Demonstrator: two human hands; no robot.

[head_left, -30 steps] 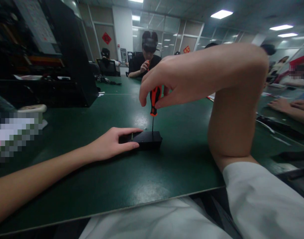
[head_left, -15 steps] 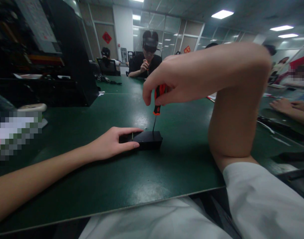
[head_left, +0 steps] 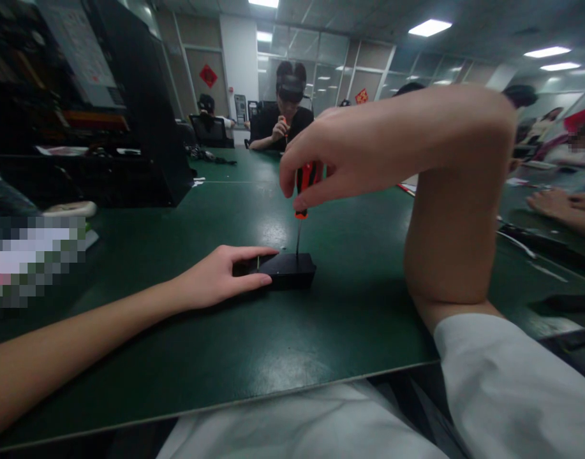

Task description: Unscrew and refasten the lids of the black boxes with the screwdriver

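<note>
1. A dark green worktop (head_left: 201, 363) fills the middle of the view. Take the black box on it as the centre of a clock, with twelve pointing straight away from the wearer.
2. A large black case (head_left: 153, 137) stands on the worktop toward ten o'clock, well apart from the box.
3. At twelve o'clock, across the worktop, sits another person (head_left: 302, 121) in a dark top, with an orange tool in one raised hand.
4. The wearer's right hand (head_left: 325, 159) hangs above the box, slightly toward one o'clock, wrist bent and elbow raised. Its fingers and thumb are closed around the handle of a screwdriver.
5. The wearer's left hand (head_left: 222, 274) comes in from nine o'clock and grips the box, thumb along the near side and a finger along the far side. Its other fingers are hidden.
6. The black box (head_left: 292, 274) lies flat on the worktop, its free end pointing to three o'clock.
7. The screwdriver (head_left: 300, 215), orange and black, stands nearly upright, its top leaning slightly toward one o'clock. Its thin shaft meets the box's top near the free end; the exact contact is too small to tell.
</note>
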